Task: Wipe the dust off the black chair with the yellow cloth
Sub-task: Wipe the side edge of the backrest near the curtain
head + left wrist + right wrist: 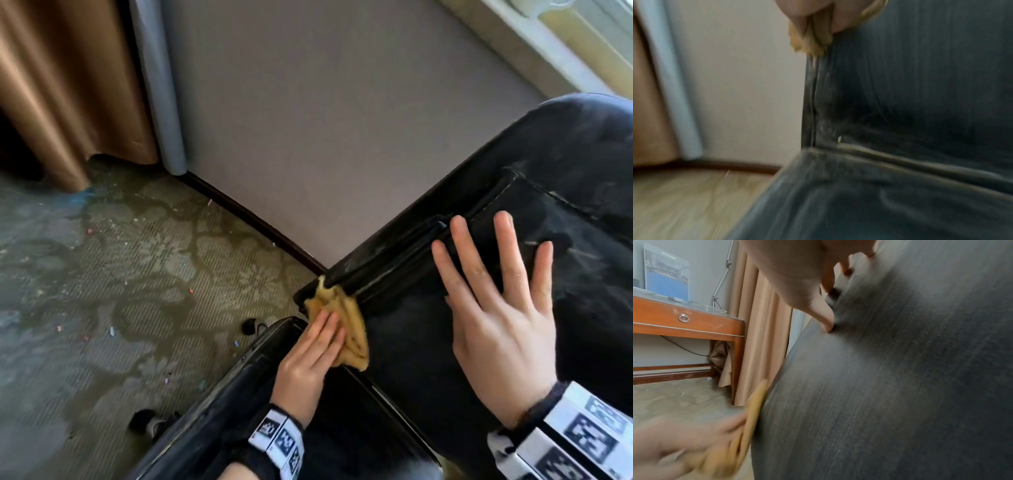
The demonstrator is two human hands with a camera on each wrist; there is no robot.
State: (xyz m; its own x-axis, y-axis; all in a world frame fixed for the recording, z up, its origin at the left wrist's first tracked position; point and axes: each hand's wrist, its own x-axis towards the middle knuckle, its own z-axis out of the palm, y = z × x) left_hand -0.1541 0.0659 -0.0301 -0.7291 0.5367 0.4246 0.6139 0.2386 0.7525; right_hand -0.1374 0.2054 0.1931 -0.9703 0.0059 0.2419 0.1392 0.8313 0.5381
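Note:
The black chair (582, 164) fills the right side of the head view, its leather streaked with grey dust. My left hand (315, 349) holds the crumpled yellow cloth (349, 322) against the chair's left edge, beside a seam. In the left wrist view the cloth (813, 42) is bunched between my thumb and fingers (803, 9) against the chair (920, 97). My right hand (496, 308) lies flat on the chair with fingers spread, holding nothing. The right wrist view shows that palm (793, 272) on the chair (900, 386) and, blurred, the cloth (754, 410).
Patterned carpet (120, 274) with small bits of litter lies to the left. A brown curtain (51, 85) and a grey wall (308, 120) stand behind. Chair castors (251, 325) show below. A wooden desk (684, 318) stands by the curtain. A window ledge (548, 41) is at top right.

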